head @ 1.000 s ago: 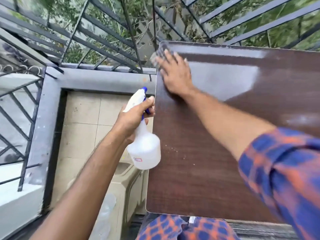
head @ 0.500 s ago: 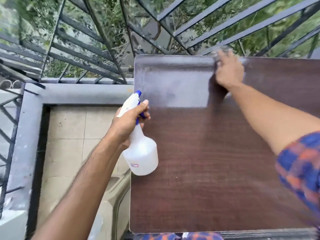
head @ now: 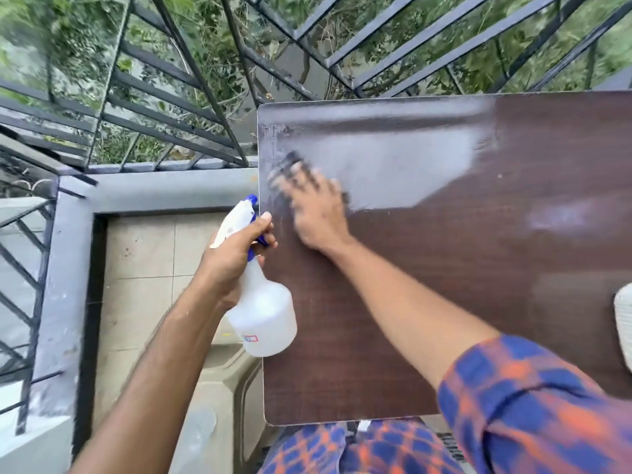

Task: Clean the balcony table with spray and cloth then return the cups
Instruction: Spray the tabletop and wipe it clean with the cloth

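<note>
The dark brown wood-grain table [head: 444, 268] fills the right half of the view, with a wet sheen across its far part. My right hand [head: 318, 206], blurred by motion, presses a dark cloth [head: 289, 162] flat on the table near the far left corner. My left hand [head: 236, 248] grips the neck of a white spray bottle [head: 263, 313] with a blue trigger, held just off the table's left edge. No cups are visible.
A black metal railing [head: 205, 80] with greenery behind runs along the far and left sides. Beige floor tiles [head: 136, 268] and a beige plastic object [head: 232, 371] lie below the table's left edge. A white object [head: 624, 323] pokes in at the right edge.
My right hand has swept the cloth from the table's far middle back to the far left corner, a little nearer to me. The left hand still holds the bottle by the left edge.
</note>
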Tool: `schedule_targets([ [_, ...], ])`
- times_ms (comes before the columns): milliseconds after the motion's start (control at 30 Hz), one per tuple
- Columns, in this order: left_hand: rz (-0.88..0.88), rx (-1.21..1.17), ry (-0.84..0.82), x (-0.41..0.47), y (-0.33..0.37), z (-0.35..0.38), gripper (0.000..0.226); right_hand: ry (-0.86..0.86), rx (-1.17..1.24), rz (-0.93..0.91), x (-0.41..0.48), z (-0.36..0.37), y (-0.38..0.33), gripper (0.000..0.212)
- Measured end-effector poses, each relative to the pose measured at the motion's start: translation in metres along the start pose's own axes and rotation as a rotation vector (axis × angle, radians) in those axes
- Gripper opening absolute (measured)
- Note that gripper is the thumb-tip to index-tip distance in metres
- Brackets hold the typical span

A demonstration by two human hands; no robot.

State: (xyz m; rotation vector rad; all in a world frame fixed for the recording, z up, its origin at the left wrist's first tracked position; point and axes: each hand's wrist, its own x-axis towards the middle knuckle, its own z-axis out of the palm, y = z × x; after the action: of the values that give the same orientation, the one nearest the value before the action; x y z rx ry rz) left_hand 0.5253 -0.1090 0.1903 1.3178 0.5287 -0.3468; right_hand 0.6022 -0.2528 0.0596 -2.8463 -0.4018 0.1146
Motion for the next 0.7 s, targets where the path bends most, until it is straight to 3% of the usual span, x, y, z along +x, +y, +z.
schedule_targets([
  [100,-0.006,0.018,-0.041,-0.014,-0.006,-0.009,0.016,-0.079,0.019,-0.248,-0.066,0.020,-0.045,0.053],
  [200,-0.063,0.023,-0.006,-0.028,-0.020,-0.020,0.004,-0.075,-0.001,-0.285,-0.128,0.020,-0.014,0.054],
  [233,-0.076,0.036,0.015,-0.030,-0.027,-0.024,0.010,-0.069,-0.017,-0.254,-0.143,0.013,0.009,0.055],
  [300,-0.103,0.073,0.009,-0.037,-0.032,-0.031,0.024,-0.035,-0.060,-0.093,-0.157,-0.002,0.066,0.056],
  [400,-0.144,0.104,0.007,-0.049,-0.034,-0.032,0.025,0.044,-0.099,0.337,-0.144,-0.023,0.147,0.056],
  [467,-0.130,0.117,-0.008,-0.058,-0.035,-0.032,0.029,0.083,-0.038,0.633,-0.119,-0.035,0.153,0.060],
  [500,-0.117,0.122,-0.012,-0.060,-0.036,-0.033,0.029,0.078,-0.022,0.688,-0.106,-0.037,0.137,0.065],
  [567,-0.101,0.141,-0.009,-0.065,-0.035,-0.034,0.024,0.039,-0.017,0.530,-0.085,-0.033,0.086,0.072],
  [700,-0.084,0.136,0.002,-0.077,-0.038,-0.039,0.011,-0.112,-0.036,-0.084,-0.114,0.012,-0.034,0.066],
])
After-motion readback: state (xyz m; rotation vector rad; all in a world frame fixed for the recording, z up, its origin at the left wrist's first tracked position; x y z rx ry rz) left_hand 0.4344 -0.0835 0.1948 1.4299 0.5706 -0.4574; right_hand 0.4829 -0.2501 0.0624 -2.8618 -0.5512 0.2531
